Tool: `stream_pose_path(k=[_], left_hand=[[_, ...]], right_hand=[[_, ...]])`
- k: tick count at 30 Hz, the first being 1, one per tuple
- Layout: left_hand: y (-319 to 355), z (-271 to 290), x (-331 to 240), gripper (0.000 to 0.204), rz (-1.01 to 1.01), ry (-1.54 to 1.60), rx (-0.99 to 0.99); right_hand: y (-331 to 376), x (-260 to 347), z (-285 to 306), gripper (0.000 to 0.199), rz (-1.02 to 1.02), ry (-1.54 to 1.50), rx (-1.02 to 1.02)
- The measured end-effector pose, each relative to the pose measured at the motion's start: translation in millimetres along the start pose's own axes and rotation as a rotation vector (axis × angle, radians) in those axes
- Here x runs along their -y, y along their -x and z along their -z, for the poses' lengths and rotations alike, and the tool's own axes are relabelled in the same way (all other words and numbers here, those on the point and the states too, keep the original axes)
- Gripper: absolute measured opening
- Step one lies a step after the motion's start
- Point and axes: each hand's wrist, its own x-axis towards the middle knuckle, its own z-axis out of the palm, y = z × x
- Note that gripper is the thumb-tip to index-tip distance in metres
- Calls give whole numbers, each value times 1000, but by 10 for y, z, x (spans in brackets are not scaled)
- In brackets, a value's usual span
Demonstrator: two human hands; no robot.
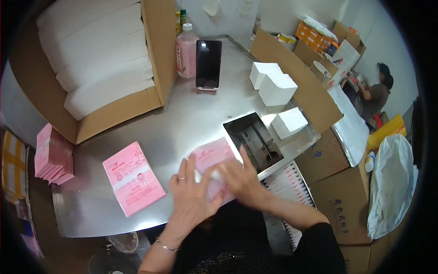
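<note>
Seemingly to keep it flat, the left hand [195, 194] and right hand [242, 180] meet over a pink sheet [211, 153] near the bench's [191, 112] front edge (blur hides whether either grip is closed), with a pink stack [134, 176] handy at left, white stacks [278, 94] farther right, and a carton [123, 116] walling off the far left.

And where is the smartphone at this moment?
In the head view, the smartphone is top centre on the metal table, just right of the pink plastic bottle.
</note>
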Motion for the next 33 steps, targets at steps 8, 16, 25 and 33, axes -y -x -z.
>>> stream_pose_path(k=[8,16,25,33], left_hand=[[19,-11,151,56,-63,-102,55],[-76,89,-85,53,178,-97,186],[-121,129,83,49,-35,-201,-28],[-38,18,10,49,-11,-80,23]], right_hand=[[-37,-203,221,32,-99,-72,-137],[207,-1404,475,18,-519,399,-208],[249,-1467,502,18,-617,293,-244],[308,-1515,540,24,-615,229,-253]])
